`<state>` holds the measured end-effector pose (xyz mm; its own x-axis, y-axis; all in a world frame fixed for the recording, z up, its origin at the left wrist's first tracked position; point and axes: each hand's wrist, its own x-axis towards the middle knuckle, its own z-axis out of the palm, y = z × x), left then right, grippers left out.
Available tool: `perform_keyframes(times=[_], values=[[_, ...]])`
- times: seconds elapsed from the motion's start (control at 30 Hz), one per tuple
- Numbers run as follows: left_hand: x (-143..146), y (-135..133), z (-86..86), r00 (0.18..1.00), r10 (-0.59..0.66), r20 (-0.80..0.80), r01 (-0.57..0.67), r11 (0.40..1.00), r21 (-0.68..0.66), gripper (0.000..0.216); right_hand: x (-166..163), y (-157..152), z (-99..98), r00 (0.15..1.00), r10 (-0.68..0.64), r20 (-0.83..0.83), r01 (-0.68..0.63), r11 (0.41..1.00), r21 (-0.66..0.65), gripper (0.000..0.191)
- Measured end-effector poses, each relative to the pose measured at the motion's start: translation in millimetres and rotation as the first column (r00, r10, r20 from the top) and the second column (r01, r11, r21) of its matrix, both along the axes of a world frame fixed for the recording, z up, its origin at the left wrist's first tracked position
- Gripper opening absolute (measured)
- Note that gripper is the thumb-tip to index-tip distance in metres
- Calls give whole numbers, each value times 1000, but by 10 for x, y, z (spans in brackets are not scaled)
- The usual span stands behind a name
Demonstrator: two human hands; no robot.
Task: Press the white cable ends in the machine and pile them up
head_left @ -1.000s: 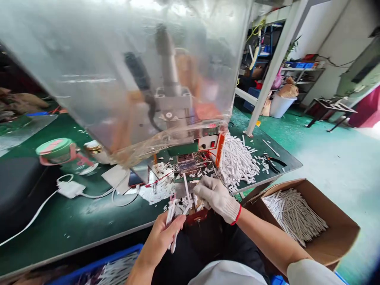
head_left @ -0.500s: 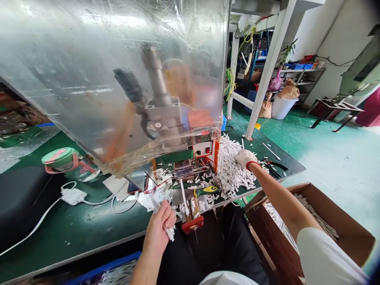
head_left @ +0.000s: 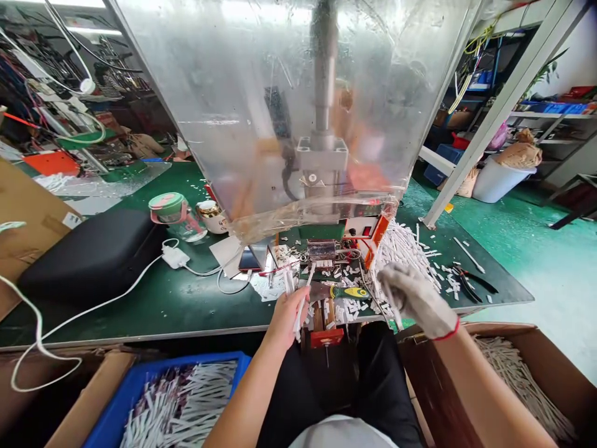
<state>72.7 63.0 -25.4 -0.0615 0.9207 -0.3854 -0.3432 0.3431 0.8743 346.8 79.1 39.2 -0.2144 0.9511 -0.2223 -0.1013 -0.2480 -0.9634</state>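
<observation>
My bare left hand (head_left: 285,316) is closed around a small bunch of white strips (head_left: 298,320) in front of the machine. One white strip (head_left: 311,277) points from that hand toward the metal block (head_left: 323,250) under the press. My right hand (head_left: 417,298), in a white glove with a red cuff, is in the air at the near side of the strip pile (head_left: 405,249). Its fingers look pinched together but are blurred; what they hold is unclear. A scraper with a yellow and green handle (head_left: 349,292) lies between my hands, above a red-ended slide (head_left: 326,338).
A clear plastic shield (head_left: 261,124) hangs before the press. Pliers (head_left: 471,283) lie at the table's right. Below are a blue bin (head_left: 240,367) of strips and a cardboard box (head_left: 527,330). Leftward are a black case (head_left: 93,255), cable, phone (head_left: 250,258) and jar (head_left: 180,218).
My view has swung left. My right hand has drawn back from the strip pile toward me. My left hand still grips its strips, now closer to the metal block.
</observation>
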Motion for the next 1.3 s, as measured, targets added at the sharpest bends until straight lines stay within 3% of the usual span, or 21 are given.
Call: perform_keyframes(times=[0.1,0.2,0.33,0.57,0.83,0.93,1.0,1.13,1.23,1.3], values=[[-108,-175,9,994,73,81,-75,997,20,42,-613,-105,-174,990,131,-47,-133,990,-45,36],[-230,-330,1,983,136,120,-139,990,16,44,-1086,-44,-377,994,99,35,-94,989,-112,38],[-370,-472,-45,983,138,125,-137,990,-13,45,-1374,29,-546,994,40,99,-26,990,-140,35],[-441,-570,-101,983,124,134,-123,992,-17,44,-1450,119,-673,998,-18,57,27,987,-157,33],[-440,-589,-46,990,88,112,-86,996,-25,47,-1507,164,-642,999,-23,32,30,977,-210,33],[-438,-605,-18,999,23,33,-23,1000,16,51,-1444,145,-571,995,-29,90,43,987,-157,37],[-436,-601,-10,998,-38,-59,40,998,48,53,-1374,110,-485,984,-54,169,61,997,-38,40],[-400,-546,29,955,-160,-249,190,977,101,49,-1302,-69,-279,959,42,280,-101,975,200,37],[-343,-519,99,920,-246,-305,294,948,123,46,-1312,-209,-166,969,116,220,-157,971,180,37],[-337,-545,139,925,-294,-239,329,937,120,45,-1206,-184,-110,991,53,119,-66,992,108,38]])
